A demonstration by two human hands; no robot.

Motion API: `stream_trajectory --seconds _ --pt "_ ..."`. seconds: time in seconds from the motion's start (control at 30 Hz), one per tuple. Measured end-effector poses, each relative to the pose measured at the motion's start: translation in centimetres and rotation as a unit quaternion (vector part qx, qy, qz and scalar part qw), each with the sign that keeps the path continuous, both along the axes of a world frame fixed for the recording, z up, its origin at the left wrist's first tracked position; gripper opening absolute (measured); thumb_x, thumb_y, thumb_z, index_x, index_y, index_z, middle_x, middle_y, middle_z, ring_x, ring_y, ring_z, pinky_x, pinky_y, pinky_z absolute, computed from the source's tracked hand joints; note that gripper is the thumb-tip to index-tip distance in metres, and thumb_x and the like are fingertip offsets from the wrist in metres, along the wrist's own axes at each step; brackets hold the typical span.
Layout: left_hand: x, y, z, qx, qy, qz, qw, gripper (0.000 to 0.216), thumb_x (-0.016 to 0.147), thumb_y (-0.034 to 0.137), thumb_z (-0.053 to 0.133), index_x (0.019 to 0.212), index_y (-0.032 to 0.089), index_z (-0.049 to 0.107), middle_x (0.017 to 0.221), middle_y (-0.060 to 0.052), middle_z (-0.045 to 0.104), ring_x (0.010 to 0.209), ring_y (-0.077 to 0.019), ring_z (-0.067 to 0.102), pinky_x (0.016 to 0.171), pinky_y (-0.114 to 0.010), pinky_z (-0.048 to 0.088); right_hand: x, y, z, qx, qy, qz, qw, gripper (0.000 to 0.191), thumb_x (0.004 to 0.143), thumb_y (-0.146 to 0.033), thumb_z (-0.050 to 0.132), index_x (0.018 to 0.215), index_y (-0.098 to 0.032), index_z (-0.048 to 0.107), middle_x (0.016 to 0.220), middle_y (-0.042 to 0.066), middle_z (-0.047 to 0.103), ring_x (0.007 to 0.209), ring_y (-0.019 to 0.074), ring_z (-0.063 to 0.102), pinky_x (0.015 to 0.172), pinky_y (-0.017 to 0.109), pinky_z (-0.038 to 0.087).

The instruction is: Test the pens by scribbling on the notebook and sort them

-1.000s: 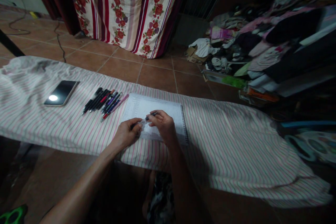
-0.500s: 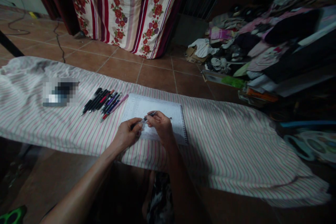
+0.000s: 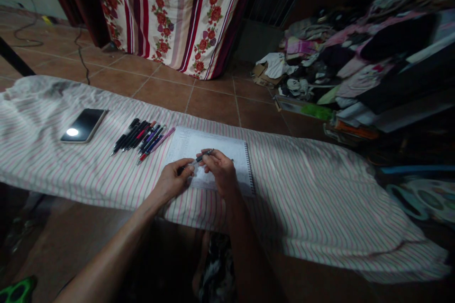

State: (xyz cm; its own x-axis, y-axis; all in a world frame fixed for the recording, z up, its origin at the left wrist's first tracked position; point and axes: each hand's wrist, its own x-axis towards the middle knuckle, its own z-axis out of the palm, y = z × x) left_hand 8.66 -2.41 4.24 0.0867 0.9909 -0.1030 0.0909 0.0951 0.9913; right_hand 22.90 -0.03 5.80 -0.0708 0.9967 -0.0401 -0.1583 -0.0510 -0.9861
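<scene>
A pen (image 3: 199, 158) is pinched at both ends: my left hand (image 3: 173, 181) grips its lower end and my right hand (image 3: 221, 170) grips the upper end, fingers closed on it. Both hands hover over a spiral notebook (image 3: 236, 151) lying open on the striped cloth (image 3: 302, 194) of a long board. A row of several pens (image 3: 142, 136) lies just left of the notebook. Further left, a dark phone (image 3: 83, 125) rests face up with a light spot reflected on its screen.
Beyond the board is a tiled floor (image 3: 213, 99) and a hanging floral striped sheet (image 3: 177, 9). A heap of clothes and boxes (image 3: 341, 61) fills the right side. Cables (image 3: 80, 52) run across the floor at the far left.
Both hands keep hold of the pen over the notebook; the right hand has shifted slightly on the pen's upper end. Everything else is where it was.
</scene>
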Motion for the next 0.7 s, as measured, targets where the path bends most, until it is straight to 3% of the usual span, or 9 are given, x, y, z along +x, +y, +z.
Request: stream_trajectory --seconds 0.17,0.37,0.7 --pt "0.1 -0.2 0.8 -0.035 -0.039 -0.015 0.999 0.028 0.072 0.031 0.056 0.091 0.011 0.062 0.07 -0.002 0.06 0.056 -0.0097 0.05 0.055 -0.023 0.041 0.3 0.1 -0.3 -0.003 0.004 0.005 1.0 0.028 0.066 -0.029 0.065 0.091 -0.017 0.063 0.083 0.005 0.069 0.064 0.0123 0.06 0.052 0.024 0.042" --pt "0.1 -0.3 1.6 -0.035 -0.053 -0.026 0.998 0.022 0.07 0.029 0.058 0.083 0.012 0.063 0.07 -0.002 0.061 0.06 -0.0119 0.055 0.06 -0.024 0.043 0.3 0.2 -0.1 -0.013 -0.003 -0.02 1.0 0.025 0.062 -0.03 0.067 0.083 -0.017 0.063 0.078 0.004 0.068 0.062 0.0123 0.058 0.053 0.024 0.042" --pt "0.2 -0.3 0.0 0.007 0.007 -0.03 0.999 0.023 0.076 0.029 0.053 0.086 0.013 0.066 0.062 0.0 0.057 0.056 -0.0111 0.05 0.057 -0.024 0.041 0.0 0.1 0.2 -0.002 -0.078 -0.04 0.996 0.02 0.063 -0.034 0.065 0.071 -0.017 0.058 0.05 -0.006 0.051 0.047 0.0091 0.047 0.049 0.023 0.039"
